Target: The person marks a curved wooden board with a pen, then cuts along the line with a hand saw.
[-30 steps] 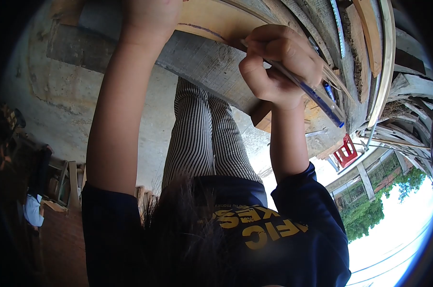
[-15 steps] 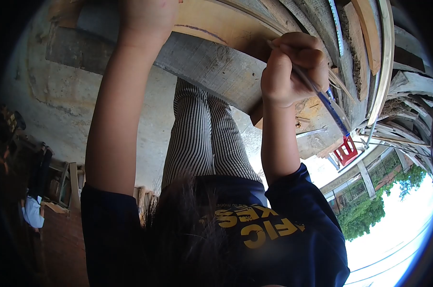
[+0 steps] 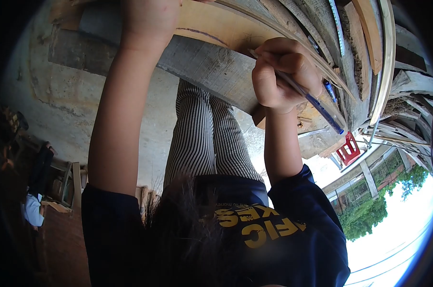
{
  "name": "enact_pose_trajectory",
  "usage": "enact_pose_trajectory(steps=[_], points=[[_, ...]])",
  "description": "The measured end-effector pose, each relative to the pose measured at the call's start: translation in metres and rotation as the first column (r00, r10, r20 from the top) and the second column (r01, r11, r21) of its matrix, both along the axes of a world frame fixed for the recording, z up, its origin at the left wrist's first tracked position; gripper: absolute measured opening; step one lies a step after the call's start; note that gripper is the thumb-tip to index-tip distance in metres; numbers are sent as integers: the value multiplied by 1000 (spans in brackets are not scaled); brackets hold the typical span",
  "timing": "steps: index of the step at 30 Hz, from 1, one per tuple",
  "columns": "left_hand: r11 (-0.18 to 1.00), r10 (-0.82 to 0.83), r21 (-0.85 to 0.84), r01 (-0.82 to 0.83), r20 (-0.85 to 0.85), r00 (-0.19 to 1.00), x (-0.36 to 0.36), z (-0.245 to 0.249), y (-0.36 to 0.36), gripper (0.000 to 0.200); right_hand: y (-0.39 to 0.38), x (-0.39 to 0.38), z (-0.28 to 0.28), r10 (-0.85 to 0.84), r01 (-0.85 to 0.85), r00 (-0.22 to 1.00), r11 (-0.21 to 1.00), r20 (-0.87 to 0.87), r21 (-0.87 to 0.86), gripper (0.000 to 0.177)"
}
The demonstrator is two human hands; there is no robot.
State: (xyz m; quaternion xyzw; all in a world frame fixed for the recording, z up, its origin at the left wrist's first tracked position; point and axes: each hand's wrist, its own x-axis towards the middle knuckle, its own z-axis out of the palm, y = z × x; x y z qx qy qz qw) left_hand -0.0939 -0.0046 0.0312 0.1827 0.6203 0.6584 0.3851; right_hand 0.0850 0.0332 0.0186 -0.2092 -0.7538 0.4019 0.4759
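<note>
My right hand (image 3: 288,71) is closed in a writing grip around a pen (image 3: 324,112) with a clear and blue barrel. The pen's tip points left, at the near edge of a light-brown wooden board (image 3: 235,24). A dark curved line (image 3: 202,34) runs along this board between my hands. My left hand (image 3: 151,19) is at the far left of the board, cut off by the top of the view, with its fingers mostly out of sight. Under the board lies a thick grey plank (image 3: 207,64).
Beyond my right hand lie a second blue pen (image 3: 330,91), thin wood strips, a measuring tape (image 3: 337,26) and several curved wood pieces (image 3: 369,33). A red plastic stool (image 3: 348,149) stands at the right. Another person (image 3: 33,208) is at the far left.
My right hand has shifted left and slightly toward me with the pen, whose tip is nearer the dark line. My left hand stays in nearly the same place.
</note>
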Motion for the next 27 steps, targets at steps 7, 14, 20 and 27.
enact_pose_trajectory(steps=[7,14,20,27], points=[[997,-51,48,53,-31,998,-2,5,-1,45,3,-2,2,47,-47,999,999,22,-6,13],[998,-48,37,48,-13,999,-4,-1,-1,45,4,0,3,68,-66,996,997,65,-32,13],[995,-74,-71,72,-26,997,-3,10,2,44,3,0,2,9,-7,999,999,49,-45,14],[999,-37,29,39,-88,995,-1,1,0,44,2,2,5,7,-3,997,998,75,-56,15]])
